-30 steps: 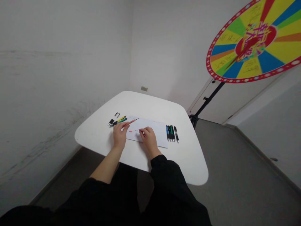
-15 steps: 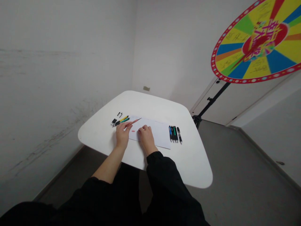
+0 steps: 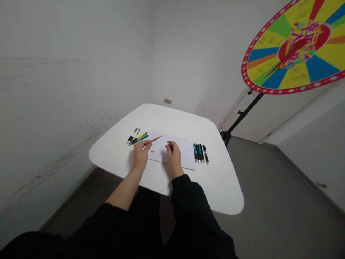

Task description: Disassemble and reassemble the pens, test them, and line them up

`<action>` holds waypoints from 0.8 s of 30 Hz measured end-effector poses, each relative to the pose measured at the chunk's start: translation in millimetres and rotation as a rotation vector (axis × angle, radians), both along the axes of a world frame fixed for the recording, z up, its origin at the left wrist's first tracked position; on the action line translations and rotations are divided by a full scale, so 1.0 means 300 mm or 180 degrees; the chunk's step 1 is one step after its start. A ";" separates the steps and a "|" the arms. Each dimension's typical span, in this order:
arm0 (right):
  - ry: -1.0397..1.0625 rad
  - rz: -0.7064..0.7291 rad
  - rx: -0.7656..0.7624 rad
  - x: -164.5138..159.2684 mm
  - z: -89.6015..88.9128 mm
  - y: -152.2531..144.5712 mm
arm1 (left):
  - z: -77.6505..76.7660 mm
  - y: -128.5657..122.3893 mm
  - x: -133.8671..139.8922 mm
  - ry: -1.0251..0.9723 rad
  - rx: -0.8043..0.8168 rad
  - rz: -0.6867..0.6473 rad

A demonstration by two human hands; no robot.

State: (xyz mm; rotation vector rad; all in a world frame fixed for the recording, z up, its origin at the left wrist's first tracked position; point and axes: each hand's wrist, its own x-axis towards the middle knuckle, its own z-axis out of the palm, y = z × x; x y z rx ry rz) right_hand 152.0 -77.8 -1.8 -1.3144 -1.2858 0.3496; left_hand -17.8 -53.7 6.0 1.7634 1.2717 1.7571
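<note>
Head view, reading from the left: a small cluster of pen parts (image 3: pixel 134 137) lies on the white table (image 3: pixel 221 190), beyond and to the left of the left hand (image 3: pixel 140 155). In it I count two pens with coloured barrels, one yellow and one green, some short dark pieces at their left end, and two tiny dark bits just above; the exact number of dark pieces is too small to tell.

The left hand rests at the left edge of a white sheet of paper (image 3: pixel 183 153), its fingers pinched together on a thin red pen refill (image 3: pixel 155 139). The refill's long axis runs from the fingertips up and to the right, its free tip pointing away from the person over the paper. One small red piece (image 3: pixel 152 151) lies loose on the paper between the two hands, just beside the left hand and clearly nearer to it than to the right.

The right hand (image 3: pixel 174 155) sits palm down on the middle of the paper, fingers curled close together; something reddish shows at the fingertips, but whether they grip anything cannot be told.

Further right, just off the paper's right edge, five assembled pens (image 3: pixel 200 153) lie side by side, all with long axes running away from the person. One has a blue barrel, one green, the rest look black. They are well apart from the right hand.

At the far right a colourful prize wheel (image 3: pixel 296 50) stands on a dark stand.
</note>
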 end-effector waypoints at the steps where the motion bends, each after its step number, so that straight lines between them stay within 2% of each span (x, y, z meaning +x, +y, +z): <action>1: 0.0265 0.0030 0.0017 0.003 0.007 -0.005 | 0.001 -0.001 0.001 0.0023 0.0009 -0.0026; 5: 0.1257 0.0238 0.0056 0.012 0.036 -0.024 | 0.007 -0.005 0.004 0.0241 0.0027 -0.0098; 8: 0.1700 0.0295 0.0118 0.020 0.051 -0.029 | 0.006 -0.005 0.006 0.0351 0.0006 -0.0096; 12: 0.1869 0.0248 0.0130 0.032 0.057 -0.028 | -0.005 0.003 0.011 0.0398 -0.0037 -0.0083; 17: 0.1938 0.0201 0.0157 0.032 0.058 -0.027 | -0.019 0.011 0.017 0.0517 -0.0083 -0.0272; 24: 0.2145 0.0391 0.0247 0.028 0.052 -0.026 | -0.013 0.005 0.019 0.0761 0.0051 -0.0296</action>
